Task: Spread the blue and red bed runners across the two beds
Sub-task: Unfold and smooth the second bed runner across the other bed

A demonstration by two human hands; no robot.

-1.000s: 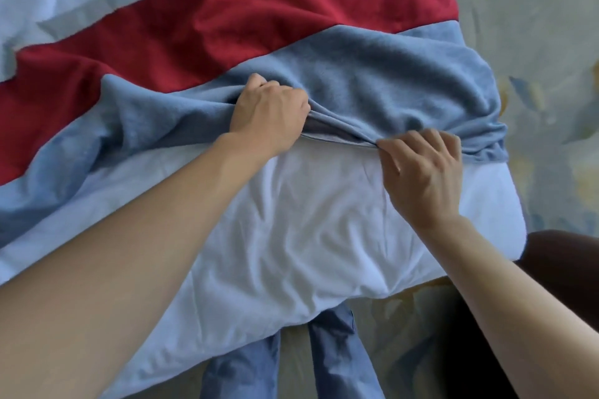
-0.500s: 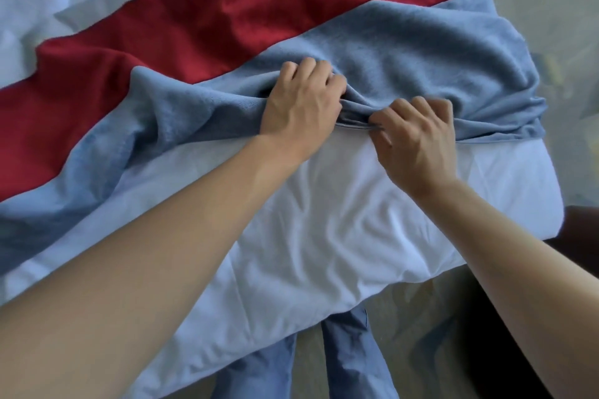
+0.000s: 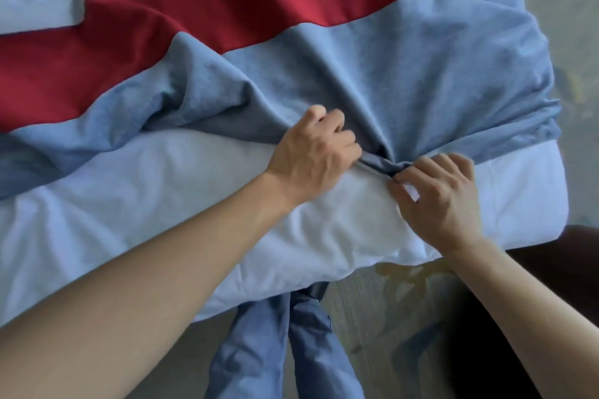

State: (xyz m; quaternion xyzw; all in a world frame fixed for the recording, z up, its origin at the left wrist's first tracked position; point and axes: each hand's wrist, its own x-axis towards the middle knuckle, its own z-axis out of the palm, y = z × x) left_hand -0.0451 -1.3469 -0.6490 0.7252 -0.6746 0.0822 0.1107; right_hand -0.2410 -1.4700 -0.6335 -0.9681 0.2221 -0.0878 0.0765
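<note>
Both hands grip the near hem of the blue runner (image 3: 405,74) in the head view: the left hand (image 3: 316,157) is curled round a bunched fold, and the right hand (image 3: 437,194) pinches the gathered edge just beside it. Creases fan outward from that bunch across the white bed (image 3: 162,204). Beyond the blue runner, touching its far edge, the red runner (image 3: 259,6) lies across the bed.

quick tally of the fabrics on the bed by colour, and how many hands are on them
Blue: 1, the blue runner, bunched where both hands grip its near edge
Red: 1, the red runner, beyond the blue one
White: 1, the white bedding underneath
Hands: 2, left hand and right hand
Total: 3 fabrics, 2 hands
</note>
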